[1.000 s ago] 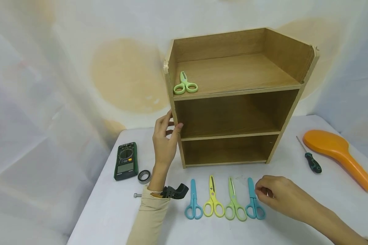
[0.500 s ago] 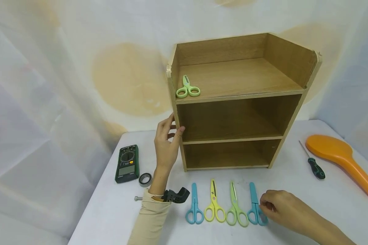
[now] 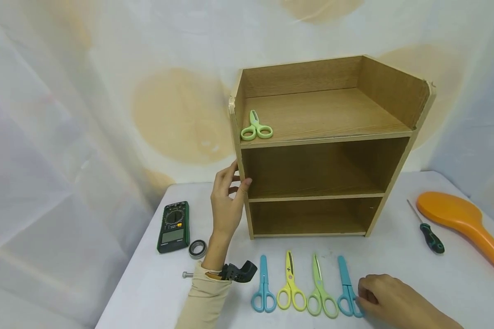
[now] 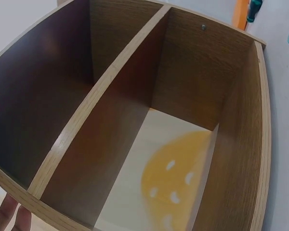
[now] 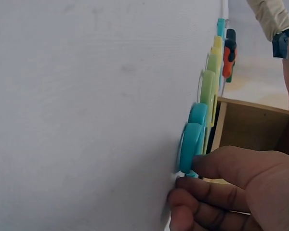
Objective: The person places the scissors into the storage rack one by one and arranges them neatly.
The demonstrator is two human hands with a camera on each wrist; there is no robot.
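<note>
In the head view my left hand (image 3: pixel 227 208) holds the left side panel of a wooden shelf (image 3: pixel 313 198), thumb on the front edge and fingers along the outer side. My right hand (image 3: pixel 389 299) is at the rightmost blue scissors (image 3: pixel 347 288). In the right wrist view, thumb and curled fingers pinch the handle of these blue scissors (image 5: pixel 190 147), low over the table. Left of them lie green scissors (image 3: pixel 321 292), yellow scissors (image 3: pixel 290 285) and another blue pair of scissors (image 3: pixel 264 288). Small light green scissors (image 3: pixel 256 126) lie on the shelf's top board.
A dark green multimeter (image 3: pixel 174 227), a bearing ring (image 3: pixel 197 249) and a bolt (image 3: pixel 187 274) lie left of my left arm. To the right are a screwdriver (image 3: pixel 428 230) and an orange paddle-shaped thing (image 3: pixel 457 214). White cloth (image 3: pixel 181 41) hangs behind.
The head view has tilted up, so everything sits lower in it. My right hand has come down to the scissors' handle, and the right blue scissors have turned slightly. My left hand keeps its hold.
</note>
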